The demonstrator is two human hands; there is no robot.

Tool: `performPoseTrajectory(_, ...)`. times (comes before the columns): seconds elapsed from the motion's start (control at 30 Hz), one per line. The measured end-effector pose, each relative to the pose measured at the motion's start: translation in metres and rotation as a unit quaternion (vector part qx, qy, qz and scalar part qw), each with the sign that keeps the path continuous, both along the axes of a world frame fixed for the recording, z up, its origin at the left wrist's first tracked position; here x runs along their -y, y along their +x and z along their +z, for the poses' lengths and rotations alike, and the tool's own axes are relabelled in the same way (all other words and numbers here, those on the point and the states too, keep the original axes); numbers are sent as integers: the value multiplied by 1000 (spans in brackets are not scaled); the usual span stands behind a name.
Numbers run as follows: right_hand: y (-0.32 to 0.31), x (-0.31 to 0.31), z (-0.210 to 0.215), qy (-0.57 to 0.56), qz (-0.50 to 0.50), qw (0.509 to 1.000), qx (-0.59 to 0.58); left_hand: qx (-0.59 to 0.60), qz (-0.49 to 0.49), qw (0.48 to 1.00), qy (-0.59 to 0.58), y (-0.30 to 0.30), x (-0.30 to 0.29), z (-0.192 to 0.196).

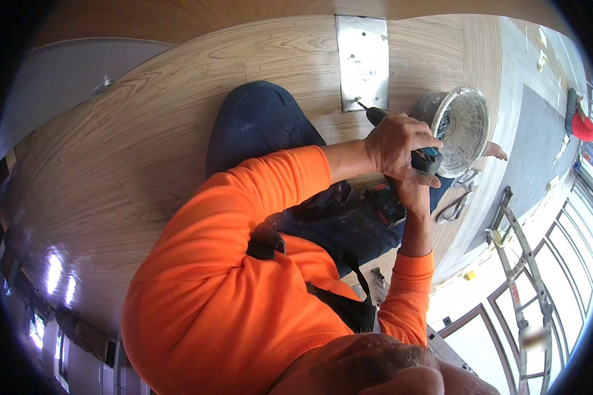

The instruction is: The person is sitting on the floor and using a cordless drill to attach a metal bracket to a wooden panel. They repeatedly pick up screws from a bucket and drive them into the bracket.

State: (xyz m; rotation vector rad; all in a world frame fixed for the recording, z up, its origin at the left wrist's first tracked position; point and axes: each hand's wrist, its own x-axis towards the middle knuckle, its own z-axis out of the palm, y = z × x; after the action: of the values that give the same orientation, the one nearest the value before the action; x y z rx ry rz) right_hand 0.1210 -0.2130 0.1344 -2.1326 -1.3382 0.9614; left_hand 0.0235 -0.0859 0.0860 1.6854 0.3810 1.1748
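Note:
My left hand (404, 143) is wrapped over a dark cordless drill with teal parts (427, 158). Its black nose and thin bit (369, 110) point at the near edge of a shiny metal plate (366, 62) set in the wood-look floor. From below, my right hand (410, 188) comes up behind the left, its fingers mostly hidden there. Whether it grips the drill cannot be seen. Close on the right is a plaster-stained bucket (468, 105) with small dark pieces inside. Fingers (496, 151) stick out past its far rim; I cannot tell whose they are.
A red-and-black tool (383, 203) lies by my dark trousers. Metal-looking pieces (453, 207) rest beside my leg. To the right are a ladder (515, 263), a yellow object (470, 276), a grey floor sheet (524, 145) and, far off, a person in red (582, 126).

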Motion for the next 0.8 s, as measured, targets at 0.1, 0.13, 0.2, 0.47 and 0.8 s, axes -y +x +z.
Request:
performPoseTrajectory(0.1, 2, -2, 2, -41, 14, 999, 21, -11, -23, 1000, -14, -2, -7, -2)
performPoseTrajectory(0.13, 1, -5, 5, -47, 15, 999, 22, -18, -35, 999, -20, -3, -10, -3)
performPoseTrajectory(0.2, -5, -13, 13, -48, 5, 999, 9, -39, -40, 998, -10, -2, -14, -7)
performPoseTrajectory(0.47, -10, -22, 16, 15, 5, 999, -38, -54, -53, 996, -44, -3, -11, -9)
performPoseTrajectory(0.8, -8, -19, 12, 22, 14, 999, -35, -39, -44, 997, -48, -5, -13, -7)
